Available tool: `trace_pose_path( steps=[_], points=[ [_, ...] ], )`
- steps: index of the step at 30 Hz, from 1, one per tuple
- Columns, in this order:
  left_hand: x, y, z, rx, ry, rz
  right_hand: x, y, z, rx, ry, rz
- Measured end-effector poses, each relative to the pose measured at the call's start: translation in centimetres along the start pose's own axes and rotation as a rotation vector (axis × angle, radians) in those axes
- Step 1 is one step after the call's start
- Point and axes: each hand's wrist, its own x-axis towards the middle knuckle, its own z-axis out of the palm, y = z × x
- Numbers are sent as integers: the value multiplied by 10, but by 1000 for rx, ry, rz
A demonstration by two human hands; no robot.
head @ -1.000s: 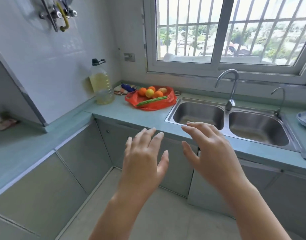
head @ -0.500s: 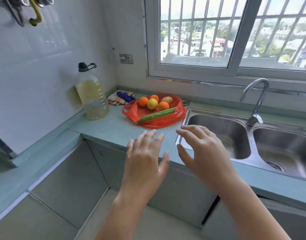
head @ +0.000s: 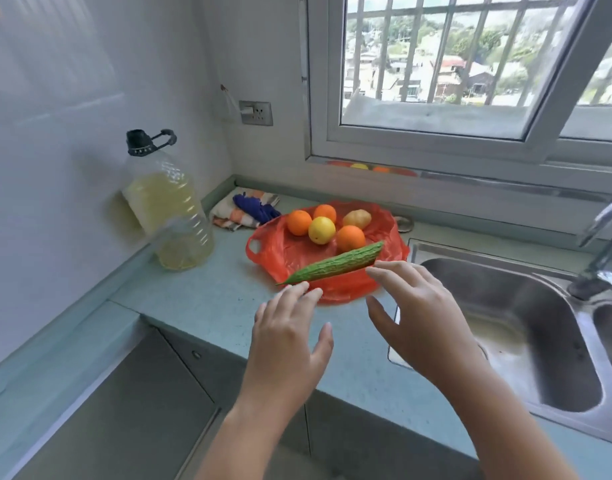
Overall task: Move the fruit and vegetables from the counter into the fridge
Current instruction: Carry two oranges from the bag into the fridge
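Here we are at the pale green counter (head: 207, 299), both hands out in front of us. Our left hand (head: 287, 341) hovers with fingers straight and spread, gripping nothing, its fingertips (head: 299, 289) just beside the pointed end of the bitter gourd (head: 332, 266). Our right hand (head: 422, 320) is spread wide too, thumb apart from the fingers, index tip just under the gourd's thicker half; we cannot tell whether either hand actually touches it. The gourd lies slantwise across the front of the red plastic bag (head: 270, 252), which is spread flat on the counter. Behind the gourd on the bag sit three oranges (head: 298, 222), one yellow citrus fruit (head: 321, 230) touching them in the middle, and a potato (head: 356, 218) at the back right. To the left stands a big oil bottle (head: 166, 216) against the wall, black cap on. Between bottle and bag lies a striped cloth (head: 228, 216) with something dark blue (head: 256, 206) on top. To the right, the steel sink (head: 505, 306) starts just beside the bag, its tap (head: 602, 251) at the edge of view. The barred window (head: 436, 81) runs above it all.
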Motion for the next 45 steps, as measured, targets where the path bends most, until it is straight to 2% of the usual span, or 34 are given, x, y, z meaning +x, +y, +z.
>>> trace_pose_path(
  steps=[7,19,34,40,45],
  points=[
    [103,-30,44,30,-60,32,77,56,65,33,-43,38],
    [198,-112,104,-56,-89,-145,151,122,150,50,-181,130],
    [318,-215,186,-141,-258,-163,200,174,265,108,-316,690],
    [349,-239,220,-145,-283,-159,212,192,295,130,-330,851],
    [354,-250,236,-149,-332,-185,214,197,306,171,-404,939]
  ],
)
